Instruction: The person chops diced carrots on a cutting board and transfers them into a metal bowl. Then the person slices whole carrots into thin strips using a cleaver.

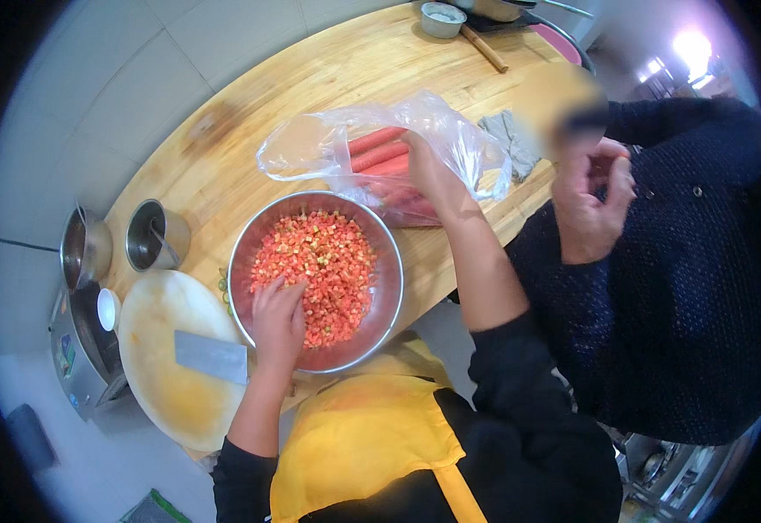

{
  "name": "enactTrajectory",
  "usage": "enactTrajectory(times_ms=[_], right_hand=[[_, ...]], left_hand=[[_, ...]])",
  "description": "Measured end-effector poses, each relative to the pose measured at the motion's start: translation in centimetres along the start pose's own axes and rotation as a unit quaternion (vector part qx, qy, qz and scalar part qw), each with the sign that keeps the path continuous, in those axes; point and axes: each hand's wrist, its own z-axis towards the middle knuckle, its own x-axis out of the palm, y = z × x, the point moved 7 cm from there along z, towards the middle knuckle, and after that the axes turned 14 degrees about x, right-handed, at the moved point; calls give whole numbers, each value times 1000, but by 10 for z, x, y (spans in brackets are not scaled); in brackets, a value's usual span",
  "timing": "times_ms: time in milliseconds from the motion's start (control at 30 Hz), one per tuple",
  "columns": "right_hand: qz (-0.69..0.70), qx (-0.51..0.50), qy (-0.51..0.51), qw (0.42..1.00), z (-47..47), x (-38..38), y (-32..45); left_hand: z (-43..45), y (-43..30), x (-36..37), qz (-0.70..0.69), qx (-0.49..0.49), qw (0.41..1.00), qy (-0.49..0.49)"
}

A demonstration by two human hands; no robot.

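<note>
A steel mixing bowl (pixel 399 281) full of small diced red and pale pieces (pixel 328 281), perhaps chopped sausage, stands on the wooden table in front of me. My left hand (pixel 281 314) reaches over its left rim, fingers slightly curled at the diced pieces, with nothing seen held. Behind the bowl lies a clear plastic bag (pixel 433 114) holding several long red sausages (pixel 380 157). My right hand (pixel 429 173) is in the bag's mouth beside the sausages. Its fingertips are hidden, so I cannot tell whether it grips one.
At the left, a cleaver (pixel 210 356) lies on a round cutting board (pixel 152 314). Steel pots (pixel 178 229) and a white cup (pixel 108 309) stand nearby. A grey cloth (pixel 511 140) lies right of the bag. Close on my right, another person (pixel 668 281) raises a hand.
</note>
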Motion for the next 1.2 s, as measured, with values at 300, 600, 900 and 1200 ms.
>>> enactTrajectory(times_ms=[300,600,900,1200], right_hand=[[-226,-24,398,889,82,94,-61],[-269,-147,444,842,97,127,-98],[-188,-48,458,867,96,137,-112],[-222,-122,325,911,89,119,-82]], left_hand=[[-26,2,-9,-13,-84,994,-68],[-39,2,-13,-49,-109,987,-104],[-25,-10,-5,-28,-70,992,-100],[-25,-18,1,-34,-57,990,-120]])
